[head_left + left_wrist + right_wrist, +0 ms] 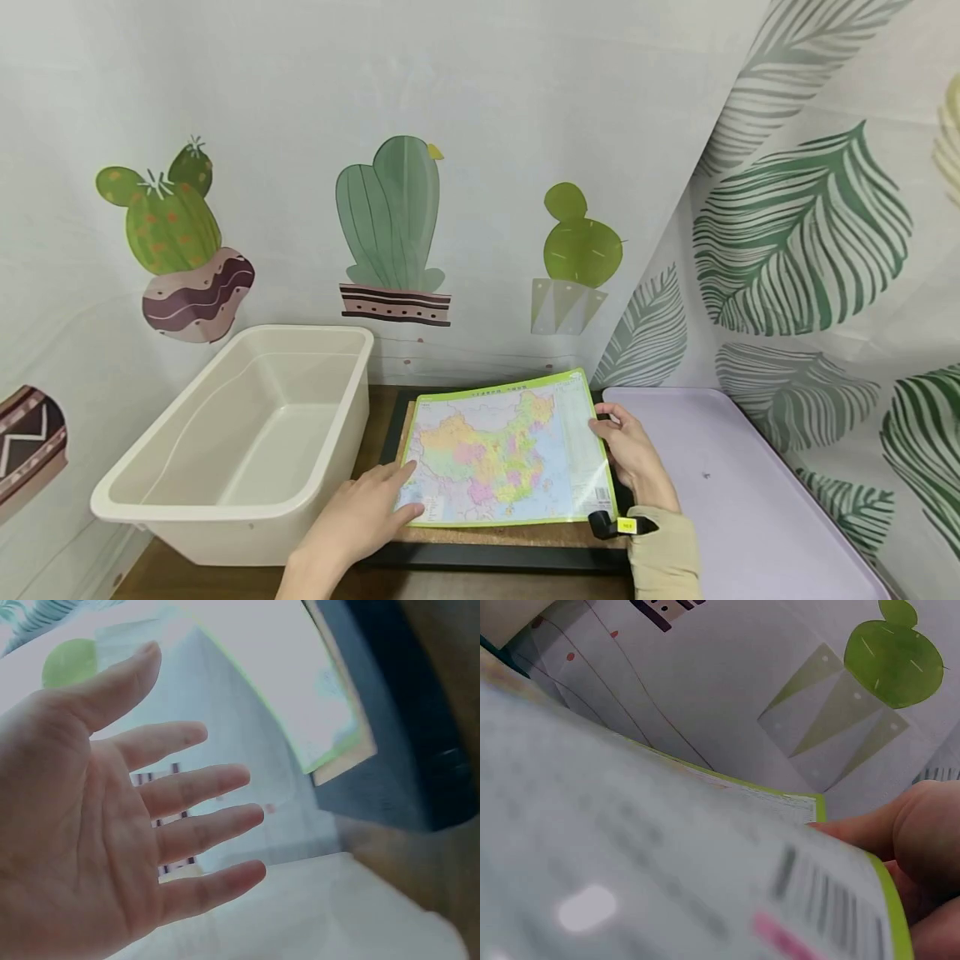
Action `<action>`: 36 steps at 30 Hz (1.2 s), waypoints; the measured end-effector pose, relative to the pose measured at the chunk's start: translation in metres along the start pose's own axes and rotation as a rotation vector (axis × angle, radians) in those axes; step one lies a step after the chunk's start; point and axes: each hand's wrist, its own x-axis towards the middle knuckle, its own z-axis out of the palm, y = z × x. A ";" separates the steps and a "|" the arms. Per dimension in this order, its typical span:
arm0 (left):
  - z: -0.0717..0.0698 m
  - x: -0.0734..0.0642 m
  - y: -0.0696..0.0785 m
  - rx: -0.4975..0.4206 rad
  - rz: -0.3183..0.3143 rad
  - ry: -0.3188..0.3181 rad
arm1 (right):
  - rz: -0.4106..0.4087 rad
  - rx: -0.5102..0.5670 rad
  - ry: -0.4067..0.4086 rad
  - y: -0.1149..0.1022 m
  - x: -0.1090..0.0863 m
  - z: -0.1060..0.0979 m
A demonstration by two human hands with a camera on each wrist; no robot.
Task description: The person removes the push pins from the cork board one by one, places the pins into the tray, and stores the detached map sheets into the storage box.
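A map sheet (487,450) with a bright green border tilts over a brown board with a black frame (495,557). My right hand (633,454) pinches the sheet's right edge between thumb and fingers. In the right wrist view the sheet (667,847) bends in front of the camera, a barcode near its corner, with my right fingers (934,832) at the green edge. My left hand (360,512) is at the sheet's left edge, its fingertips overlapping the map in the head view. Seen from its wrist camera, the left hand (127,817) has its palm bare and fingers spread.
A deep cream basin (300,510) stands left of the board. On the right lies a lavender tray (735,500), partly behind the right sleeve (663,554). Behind everything hangs a white cloth (480,100) printed with cacti and leaves. Brown tabletop (180,583) shows at the front.
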 end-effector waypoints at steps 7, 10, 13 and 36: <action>-0.021 -0.012 0.013 0.018 0.077 0.078 | -0.016 0.034 0.009 -0.007 -0.002 0.004; -0.033 -0.021 0.019 -0.007 0.117 0.112 | -0.017 0.043 0.019 -0.012 -0.003 0.007; -0.044 -0.031 0.023 -0.044 0.149 0.126 | -0.020 0.049 0.027 -0.016 -0.005 0.007; -0.110 -0.095 -0.048 0.077 0.057 0.525 | -0.043 0.153 0.013 -0.035 -0.018 0.005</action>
